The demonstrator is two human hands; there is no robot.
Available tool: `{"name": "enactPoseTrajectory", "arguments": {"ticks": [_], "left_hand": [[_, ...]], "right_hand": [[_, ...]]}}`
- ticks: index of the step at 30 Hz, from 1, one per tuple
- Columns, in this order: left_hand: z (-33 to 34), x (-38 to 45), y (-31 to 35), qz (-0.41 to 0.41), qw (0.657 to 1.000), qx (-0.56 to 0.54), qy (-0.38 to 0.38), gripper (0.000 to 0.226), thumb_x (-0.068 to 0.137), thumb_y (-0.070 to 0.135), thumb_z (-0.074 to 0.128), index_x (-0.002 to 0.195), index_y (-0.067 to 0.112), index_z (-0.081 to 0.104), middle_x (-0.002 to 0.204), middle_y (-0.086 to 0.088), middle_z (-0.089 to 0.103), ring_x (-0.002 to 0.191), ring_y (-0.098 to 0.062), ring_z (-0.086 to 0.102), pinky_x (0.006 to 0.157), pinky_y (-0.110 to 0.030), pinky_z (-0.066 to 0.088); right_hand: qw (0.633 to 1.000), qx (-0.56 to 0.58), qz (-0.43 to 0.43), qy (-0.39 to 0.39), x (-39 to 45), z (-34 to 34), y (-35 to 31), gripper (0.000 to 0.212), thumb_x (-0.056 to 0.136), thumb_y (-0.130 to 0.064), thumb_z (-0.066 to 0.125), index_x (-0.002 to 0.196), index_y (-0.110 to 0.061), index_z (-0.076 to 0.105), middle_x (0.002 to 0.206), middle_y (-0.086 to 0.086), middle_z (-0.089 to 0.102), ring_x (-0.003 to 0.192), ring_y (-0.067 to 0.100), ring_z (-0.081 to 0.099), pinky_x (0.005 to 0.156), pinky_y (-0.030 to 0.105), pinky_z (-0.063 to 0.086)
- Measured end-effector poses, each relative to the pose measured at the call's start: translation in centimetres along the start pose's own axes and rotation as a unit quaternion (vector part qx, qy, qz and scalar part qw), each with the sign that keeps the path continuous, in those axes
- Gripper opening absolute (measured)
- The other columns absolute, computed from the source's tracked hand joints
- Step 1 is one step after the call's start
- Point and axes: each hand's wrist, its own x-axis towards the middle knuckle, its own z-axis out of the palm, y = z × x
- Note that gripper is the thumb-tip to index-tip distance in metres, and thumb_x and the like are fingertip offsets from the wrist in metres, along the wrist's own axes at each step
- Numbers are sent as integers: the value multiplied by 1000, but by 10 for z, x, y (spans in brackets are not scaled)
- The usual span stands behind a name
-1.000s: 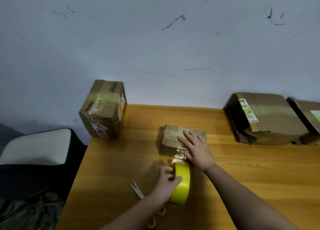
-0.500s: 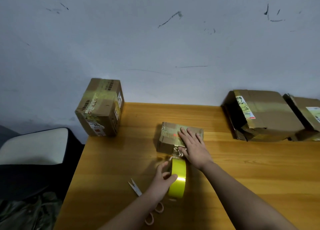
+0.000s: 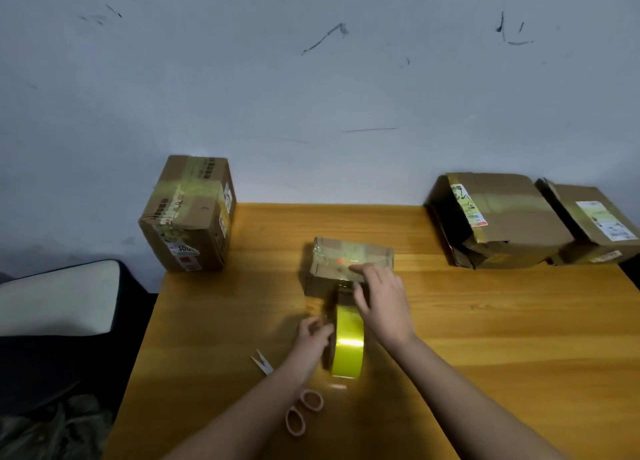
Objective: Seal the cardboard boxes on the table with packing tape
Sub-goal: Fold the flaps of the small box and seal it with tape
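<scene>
A person tapes a small cardboard box (image 3: 351,262) at the middle of a wooden surface (image 3: 485,321), with a strip already running over the box's top and down its near face toward the yellow tape roll (image 3: 347,345). The right hand (image 3: 381,303) lies with fingers nearly straight, pressing the strip at the box's top near edge. The left hand (image 3: 311,338) curls its grip around the roll, which stands on edge just in front of the box. The box's long axis runs left to right across the surface, while the strip and the roll line up toward the person. The strip appears not yet cut, and the scissors (image 3: 294,400) lie by the left forearm. A taller box (image 3: 188,213) at the far left corner looks taped. Two crumpled boxes (image 3: 502,220) at the far right may still need sealing.
</scene>
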Motion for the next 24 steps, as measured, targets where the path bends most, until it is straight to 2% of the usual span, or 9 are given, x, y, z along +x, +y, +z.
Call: {"name": "enactPoseTrajectory", "arguments": {"ticks": [2, 4, 7, 9, 13, 16, 19, 22, 24], "left_hand": [[-21, 7, -8, 18, 997, -20, 74, 21, 97, 19, 51, 117, 20, 49, 121, -9, 57, 107, -24, 56, 88, -34, 42], [-47, 10, -16, 19, 988, -8, 150, 13, 96, 19, 52, 108, 20, 52, 115, -12, 60, 106, -29, 58, 93, -42, 45], [-83, 8, -30, -8, 982, -12, 189, 17, 96, 12, 50, 112, 8, 51, 99, -14, 59, 87, -28, 57, 78, -36, 46], [-94, 4, -40, -37, 986, 10, 161, 24, 97, 13, 47, 120, 5, 48, 103, -15, 57, 87, -25, 54, 74, -31, 40], [-102, -10, -58, -78, 991, 37, 107, 24, 99, 21, 47, 121, 11, 45, 104, -8, 53, 91, -20, 52, 71, -31, 40], [-104, -16, -67, -92, 992, 45, 76, 30, 99, 26, 47, 125, 11, 43, 103, -5, 52, 89, -18, 52, 68, -30, 40], [-104, -19, -71, -97, 991, 52, 71, 31, 99, 24, 47, 126, 10, 43, 109, -7, 51, 96, -20, 52, 77, -32, 41], [-107, -22, -70, -62, 990, 23, 126, 29, 99, 20, 46, 125, 7, 46, 109, -11, 53, 100, -26, 53, 86, -36, 42], [-112, -22, -66, -19, 976, -15, 217, 26, 98, 19, 46, 121, 8, 47, 115, -18, 56, 104, -35, 56, 90, -43, 45]], "right_hand": [[996, 1, -90, -12, -19, -1, -31, 23, 88, -29, 42, 94, -19, 62, 84, -3, 63, 79, 16, 61, 65, 30, 49], [982, 0, -146, -122, -45, 10, -64, 22, 88, -28, 41, 92, -19, 60, 79, 0, 65, 70, 22, 65, 52, 31, 45], [923, -82, -120, -357, -75, 34, -100, 24, 98, -15, 40, 115, -11, 56, 105, 14, 68, 93, 36, 67, 64, 38, 44], [887, -144, -60, -434, -83, 44, -108, 28, 101, -10, 37, 121, -6, 56, 118, 17, 64, 109, 36, 62, 80, 40, 48], [881, -175, 6, -440, -95, 56, -114, 32, 101, -9, 35, 123, -9, 58, 128, 12, 60, 116, 30, 59, 90, 37, 49], [885, -182, 34, -427, -99, 57, -122, 34, 103, -19, 31, 125, -9, 55, 130, 13, 56, 117, 30, 58, 90, 36, 48], [888, -192, 52, -416, -103, 60, -123, 36, 104, -25, 32, 126, -9, 54, 131, 13, 55, 117, 28, 58, 89, 34, 47], [891, -151, 114, -413, -100, 57, -125, 37, 100, -35, 40, 119, -11, 60, 124, 11, 62, 114, 29, 60, 88, 33, 48], [902, -80, 172, -387, -93, 47, -125, 35, 93, -41, 50, 109, -13, 65, 115, 11, 66, 108, 30, 63, 84, 33, 49]]}}
